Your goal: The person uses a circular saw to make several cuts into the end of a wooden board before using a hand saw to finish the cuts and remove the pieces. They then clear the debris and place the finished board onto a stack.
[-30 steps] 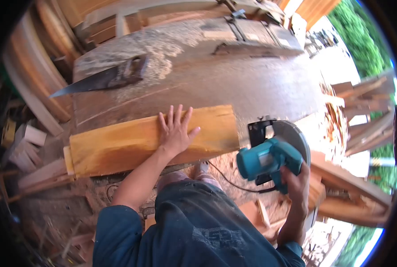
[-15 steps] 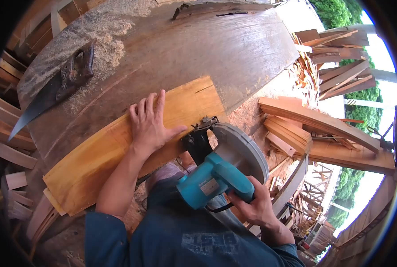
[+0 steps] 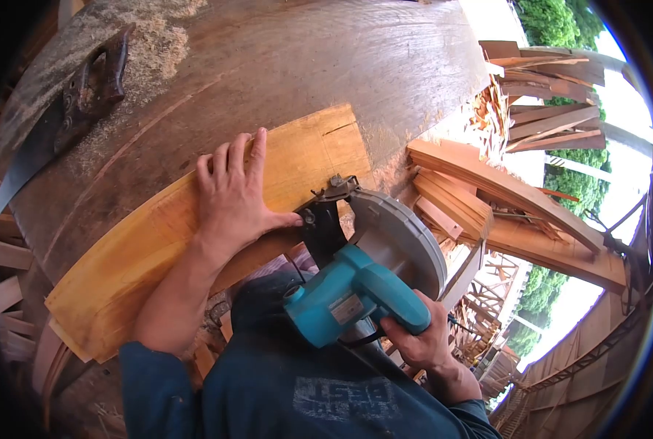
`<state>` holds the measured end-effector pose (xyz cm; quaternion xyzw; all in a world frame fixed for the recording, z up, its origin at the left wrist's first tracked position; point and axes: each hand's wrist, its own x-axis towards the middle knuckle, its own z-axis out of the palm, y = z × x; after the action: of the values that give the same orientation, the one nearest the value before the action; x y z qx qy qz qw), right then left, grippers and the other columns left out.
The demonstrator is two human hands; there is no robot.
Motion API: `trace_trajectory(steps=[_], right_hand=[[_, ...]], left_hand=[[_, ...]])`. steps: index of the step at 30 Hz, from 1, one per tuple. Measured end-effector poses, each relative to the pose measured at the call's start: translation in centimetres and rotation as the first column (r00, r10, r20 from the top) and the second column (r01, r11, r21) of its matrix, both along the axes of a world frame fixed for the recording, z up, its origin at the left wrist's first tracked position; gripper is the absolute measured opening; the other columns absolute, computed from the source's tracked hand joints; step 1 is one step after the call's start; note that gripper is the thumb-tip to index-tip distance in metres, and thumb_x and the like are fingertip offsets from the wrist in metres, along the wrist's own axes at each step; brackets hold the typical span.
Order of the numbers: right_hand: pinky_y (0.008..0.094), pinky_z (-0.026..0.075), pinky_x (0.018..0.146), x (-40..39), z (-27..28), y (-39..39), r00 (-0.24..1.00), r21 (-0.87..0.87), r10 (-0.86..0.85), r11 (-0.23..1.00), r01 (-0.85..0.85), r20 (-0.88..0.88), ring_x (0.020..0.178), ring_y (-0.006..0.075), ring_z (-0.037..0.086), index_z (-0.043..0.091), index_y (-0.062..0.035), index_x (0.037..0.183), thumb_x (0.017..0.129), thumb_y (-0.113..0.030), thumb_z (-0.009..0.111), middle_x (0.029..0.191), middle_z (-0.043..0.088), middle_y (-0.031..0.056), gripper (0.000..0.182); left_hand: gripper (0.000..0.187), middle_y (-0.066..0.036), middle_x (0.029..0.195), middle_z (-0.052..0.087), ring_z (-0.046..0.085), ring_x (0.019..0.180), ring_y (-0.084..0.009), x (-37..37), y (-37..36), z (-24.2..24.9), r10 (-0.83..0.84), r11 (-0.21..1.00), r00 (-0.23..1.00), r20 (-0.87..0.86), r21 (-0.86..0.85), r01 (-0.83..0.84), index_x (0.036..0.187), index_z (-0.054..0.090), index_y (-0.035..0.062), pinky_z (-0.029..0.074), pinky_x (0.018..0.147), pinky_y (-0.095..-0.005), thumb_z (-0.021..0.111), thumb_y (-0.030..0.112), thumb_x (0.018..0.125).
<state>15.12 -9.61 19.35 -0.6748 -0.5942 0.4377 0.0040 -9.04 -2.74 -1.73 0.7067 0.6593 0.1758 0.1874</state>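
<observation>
My left hand point(image 3: 233, 194) lies flat on a curved yellowish plank point(image 3: 132, 256), fingers apart, its thumb reaching to the dark base plate of a circular saw point(image 3: 328, 296). The teal saw has a grey blade guard point(image 3: 407, 238). Its base sits at the plank's near edge, close to the right end. My right hand point(image 3: 422, 340) is wrapped around the saw's rear handle. A pencil-like line crosses the plank near that end. The blade itself is hidden by the guard and base.
The plank rests on a broad brown wooden surface point(image 3: 290, 66). A handsaw point(image 3: 85, 99) lies there at the upper left beside sawdust point(image 3: 158, 47). Stacked curved timbers point(image 3: 517, 212) and offcuts point(image 3: 553, 110) are on the right. More wood pieces lie at the lower left.
The view has shifted, so the handsaw and timbers appear farther left. My left hand stays on the plank and my right hand keeps its hold on the circular saw.
</observation>
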Motion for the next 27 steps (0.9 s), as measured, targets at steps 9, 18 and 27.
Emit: trace_trajectory(steps=[9,18,27], right_hand=[[0.0296,0.053,0.065,-0.73,0.01,0.68,1.000,0.008,0.021,1.000,-0.021,-0.015,0.070,0.0195,0.070,0.065,0.0025,0.098,0.079,-0.012,0.077,0.077,0.069,0.0129,0.027],[0.0293,0.052,0.064,-0.57,-0.33,0.55,0.998,-0.009,-0.025,1.000,0.024,-0.059,0.069,0.0186,0.070,0.064,0.0022,0.097,0.079,-0.012,0.078,0.077,0.069,0.0118,0.027],[0.0292,0.052,0.063,-0.92,-0.17,0.84,0.999,-0.006,-0.011,1.000,0.011,-0.031,0.067,0.0183,0.070,0.064,0.0017,0.096,0.078,-0.013,0.079,0.075,0.069,0.0111,0.027]], left_hand=[[0.130,-0.010,0.139,0.045,0.040,0.127,-0.0293,-0.20,0.10,0.04,0.010,1.000,0.998,0.065,-0.028,-0.008,0.153,0.031,0.0080,0.026,0.107,-0.0489,0.082,0.069,0.051],[0.130,-0.010,0.142,0.045,0.040,0.130,-0.0278,-0.25,0.07,-0.12,0.036,0.998,0.992,0.118,-0.049,-0.030,0.152,0.031,0.0064,0.025,0.109,-0.0467,0.085,0.063,0.049],[0.127,-0.010,0.141,0.045,0.040,0.130,-0.0275,-0.28,0.11,-0.03,0.036,0.997,0.992,0.120,-0.065,-0.028,0.152,0.031,0.0065,0.025,0.109,-0.0466,0.085,0.062,0.052]])
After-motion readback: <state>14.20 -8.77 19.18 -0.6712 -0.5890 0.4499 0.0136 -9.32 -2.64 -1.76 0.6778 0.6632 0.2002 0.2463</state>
